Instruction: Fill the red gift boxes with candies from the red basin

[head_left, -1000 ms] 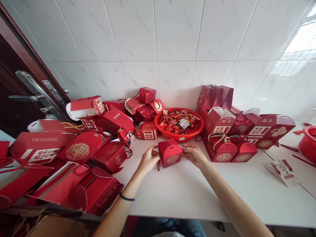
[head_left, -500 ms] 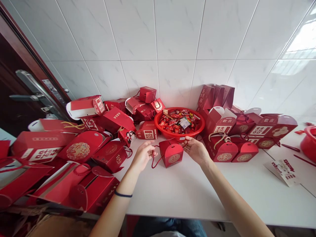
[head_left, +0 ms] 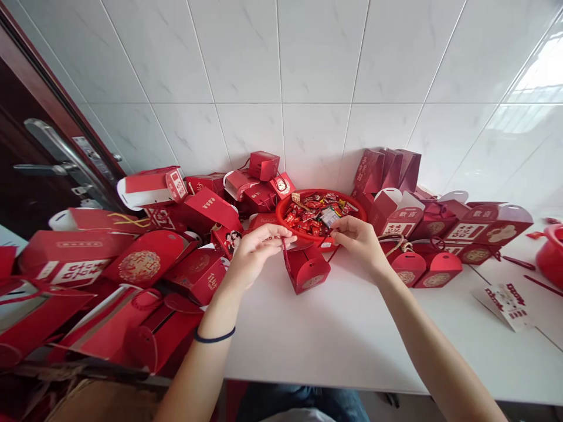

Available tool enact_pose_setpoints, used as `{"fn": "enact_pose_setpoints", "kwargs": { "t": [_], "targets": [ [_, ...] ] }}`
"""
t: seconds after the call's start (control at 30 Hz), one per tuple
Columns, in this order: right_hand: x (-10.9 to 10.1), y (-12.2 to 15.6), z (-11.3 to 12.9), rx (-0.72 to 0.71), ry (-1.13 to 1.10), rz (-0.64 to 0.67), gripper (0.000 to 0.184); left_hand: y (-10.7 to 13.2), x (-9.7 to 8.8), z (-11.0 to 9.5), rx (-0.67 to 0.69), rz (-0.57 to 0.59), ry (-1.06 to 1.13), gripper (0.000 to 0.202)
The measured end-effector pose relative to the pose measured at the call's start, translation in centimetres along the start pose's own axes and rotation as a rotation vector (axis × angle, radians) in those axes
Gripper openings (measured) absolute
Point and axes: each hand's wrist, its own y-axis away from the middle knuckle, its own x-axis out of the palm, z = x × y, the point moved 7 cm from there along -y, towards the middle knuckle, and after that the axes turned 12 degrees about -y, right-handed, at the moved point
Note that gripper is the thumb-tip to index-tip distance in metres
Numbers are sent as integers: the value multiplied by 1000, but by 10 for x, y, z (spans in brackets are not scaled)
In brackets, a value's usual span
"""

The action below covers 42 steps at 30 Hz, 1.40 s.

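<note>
A small red gift box [head_left: 308, 269] with a gold round emblem stands tilted on the white table, its rounded flap facing me. My left hand [head_left: 257, 252] pinches one side of its red cord [head_left: 285, 258] between thumb and fingers, above the box's left side. On the other side my right hand [head_left: 361, 243] is closed at the fingertips on the cord's right part, of which a short dark length shows below the fingers. Just behind the box is a red basin [head_left: 361, 212] heaped with wrapped candies [head_left: 314, 212]; my right fingertips overlap its front rim in view.
Many red gift boxes [head_left: 136, 261] are piled on the left, some with open flaps. More boxes [head_left: 398, 220] are grouped on the right. A printed card [head_left: 505, 306] and a second red basin [head_left: 552, 255] lie farther right. A tiled wall [head_left: 316, 53] bounds the back.
Both hands have risen, drawing the cord up on either side. The box has tipped and shifted slightly to the right. The surrounding boxes have stayed in place.
</note>
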Motion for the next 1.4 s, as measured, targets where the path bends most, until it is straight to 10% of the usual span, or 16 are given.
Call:
{"fn": "enact_pose_setpoints", "kwargs": {
  "t": [0.23,0.7,1.03,1.4],
  "targets": [
    [36,6,12,79,-47,215,29,-8,43,-26,328,40,-408,31],
    [25,14,-9,120,-215,50,32,-3,80,-29,623,134,-596,57],
    [15,16,-15,127,-260,-86,31,-10,69,12,268,38,-618,77],
    [10,21,-28,212,-272,-18,32,-8,90,61,162,120,-617,19]
  ]
}}
